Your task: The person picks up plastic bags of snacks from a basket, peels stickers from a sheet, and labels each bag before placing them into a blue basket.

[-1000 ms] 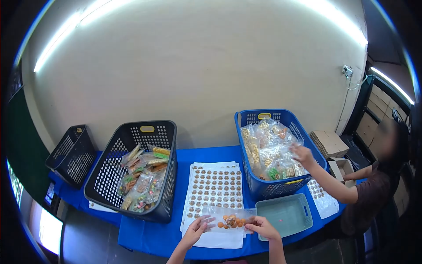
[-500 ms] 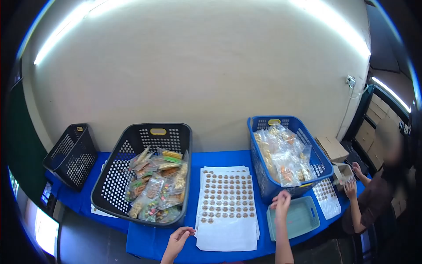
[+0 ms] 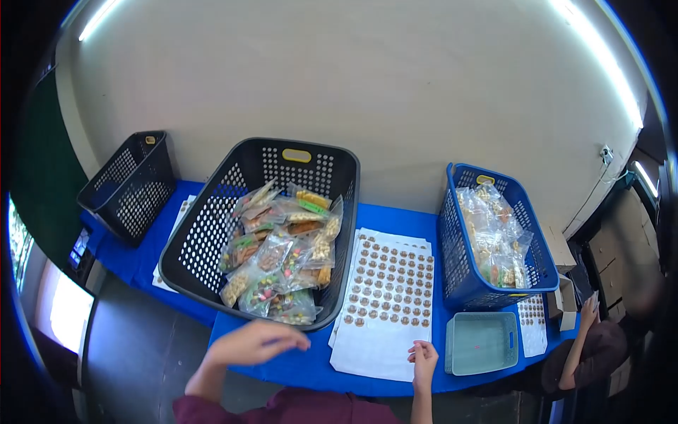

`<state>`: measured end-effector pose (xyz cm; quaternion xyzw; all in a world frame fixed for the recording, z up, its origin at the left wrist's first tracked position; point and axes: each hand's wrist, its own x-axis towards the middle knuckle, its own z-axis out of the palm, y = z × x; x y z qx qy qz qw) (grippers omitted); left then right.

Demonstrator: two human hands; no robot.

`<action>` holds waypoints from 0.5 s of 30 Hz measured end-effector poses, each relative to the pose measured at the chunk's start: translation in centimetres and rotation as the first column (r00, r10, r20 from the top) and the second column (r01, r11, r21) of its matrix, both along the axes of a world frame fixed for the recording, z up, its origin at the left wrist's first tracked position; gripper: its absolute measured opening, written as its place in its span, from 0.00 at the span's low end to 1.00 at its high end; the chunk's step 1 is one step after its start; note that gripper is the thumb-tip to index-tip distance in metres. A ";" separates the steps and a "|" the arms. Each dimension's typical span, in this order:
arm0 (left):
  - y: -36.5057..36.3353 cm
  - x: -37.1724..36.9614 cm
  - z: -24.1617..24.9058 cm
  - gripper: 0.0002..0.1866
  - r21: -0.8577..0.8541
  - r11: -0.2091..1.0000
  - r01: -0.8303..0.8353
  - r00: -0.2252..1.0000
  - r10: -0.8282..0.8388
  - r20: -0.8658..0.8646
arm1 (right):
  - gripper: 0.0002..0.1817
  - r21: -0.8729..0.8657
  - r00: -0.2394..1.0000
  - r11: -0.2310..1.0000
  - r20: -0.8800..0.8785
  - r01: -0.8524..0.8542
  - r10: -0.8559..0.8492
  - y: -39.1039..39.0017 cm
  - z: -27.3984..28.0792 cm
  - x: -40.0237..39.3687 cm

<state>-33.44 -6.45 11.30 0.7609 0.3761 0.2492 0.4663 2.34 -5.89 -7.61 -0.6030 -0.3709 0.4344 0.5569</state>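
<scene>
On the blue table point(image 3: 282, 364), seen from the head camera, the right hand point(image 3: 424, 355) rested at the near edge of the sticker sheet point(image 3: 385, 304), fingertips touching the white paper just below the rows of round brown stickers. Its fingers were loosely curled, not clenched, and held nothing as far as I could see. If it was going for a sticker, I'd say the trick was to pin the sheet flat and peel from a sticker's edge with a nail, so the stack under it didn't slide.

The left hand point(image 3: 256, 343) hung in the air in front of the big black basket point(image 3: 205, 233), near its front rim, a bit blurred. Fingers looked relaxed and spread, palm down, empty. That basket was piled with clear snack bags point(image 3: 282, 261).

To the right of the sheet sat a blue basket point(image 3: 462, 283) with more bagged snacks, and a small teal tray point(image 3: 484, 343) in front of it. A smaller black basket point(image 3: 131, 185) stood far left. Another person's hand point(image 3: 590, 307) was at the table's right end, beside a second sticker sheet point(image 3: 531, 324).
</scene>
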 end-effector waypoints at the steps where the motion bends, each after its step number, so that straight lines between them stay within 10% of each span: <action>1: 1.9 0.0 0.2 0.13 0.018 0.998 -0.054 0.998 0.055 -0.005 | 0.07 -0.012 0.999 0.999 0.016 0.034 -0.034 -0.2 -0.1 0.4; 4: 7.6 1.4 -0.3 0.10 0.348 0.919 -0.185 0.958 0.248 -0.144 | 0.07 -0.062 0.998 0.996 0.041 0.059 -0.056 -1.0 -2.1 1.7; 9: 18.6 0.6 -6.5 0.13 0.311 0.950 0.026 0.872 0.131 -0.472 | 0.07 -0.099 0.995 0.990 0.037 0.101 -0.098 -4.4 -3.3 1.5; 12: 24.1 -2.5 -14.1 0.17 0.064 0.948 0.312 0.544 -0.123 -0.830 | 0.06 -0.162 0.990 0.979 0.088 0.125 -0.112 -6.1 -4.8 1.5; 15: 26.0 -4.6 -20.9 0.21 0.087 0.996 0.003 0.325 0.081 -0.942 | 0.08 -0.174 0.977 0.983 0.210 0.062 -0.025 -7.1 -6.3 1.8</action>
